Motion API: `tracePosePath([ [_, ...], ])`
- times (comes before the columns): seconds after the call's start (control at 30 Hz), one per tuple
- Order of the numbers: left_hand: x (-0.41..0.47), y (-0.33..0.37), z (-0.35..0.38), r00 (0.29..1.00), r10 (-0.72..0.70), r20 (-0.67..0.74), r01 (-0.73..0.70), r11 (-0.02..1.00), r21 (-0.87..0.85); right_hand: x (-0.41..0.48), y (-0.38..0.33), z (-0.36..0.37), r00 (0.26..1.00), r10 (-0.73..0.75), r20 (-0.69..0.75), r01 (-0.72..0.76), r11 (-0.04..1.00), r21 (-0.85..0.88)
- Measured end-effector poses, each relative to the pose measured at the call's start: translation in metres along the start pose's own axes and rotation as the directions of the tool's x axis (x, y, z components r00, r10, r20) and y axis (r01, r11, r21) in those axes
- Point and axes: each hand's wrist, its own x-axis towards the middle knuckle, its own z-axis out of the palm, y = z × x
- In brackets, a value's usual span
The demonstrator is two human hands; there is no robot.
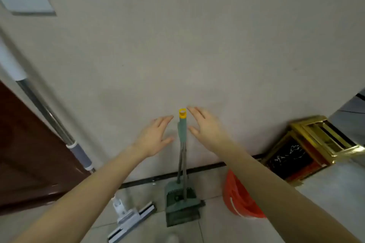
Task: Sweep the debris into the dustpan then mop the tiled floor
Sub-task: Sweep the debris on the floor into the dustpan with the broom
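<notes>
Dustpan (181,212) and broom (184,165) stand upright together against the pale wall (197,35) at lower centre of the frame. Their green grip (182,131) rises to mid-frame. Both hands are released, fingers spread, holding nothing: left hand (156,137) just left of the grip, right hand (205,126) just right. A mop (129,221) leans at lower left; an orange bucket (240,201) sits at lower right.

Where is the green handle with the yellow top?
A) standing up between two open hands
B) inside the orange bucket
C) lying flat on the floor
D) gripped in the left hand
A: the green handle stands upright between the left hand and the right hand. Both hands have their fingers spread, and neither is closed around it.
</notes>
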Motion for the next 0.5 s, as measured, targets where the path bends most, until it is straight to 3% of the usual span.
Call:
tracePosePath([
  [0.1, 0.026, -0.019, 0.003, 1.0, 0.025, 0.017, -0.026, 0.999, 0.033, 0.027, 0.002, 0.013, 0.999, 0.018, -0.03, -0.018, 1.0, 0.022],
  [0.3, 0.05, -0.035, 0.011, 0.994, 0.018, 0.111, -0.025, 0.998, 0.063, 0.053, 0.003, 0.036, 0.997, 0.049, 0.064, -0.056, 0.991, 0.125],
  [0.5, 0.044, -0.033, 0.023, 0.988, 0.042, 0.148, -0.056, 0.994, 0.092, 0.038, 0.003, 0.041, 0.997, 0.079, -0.002, -0.076, 0.968, 0.238],
])
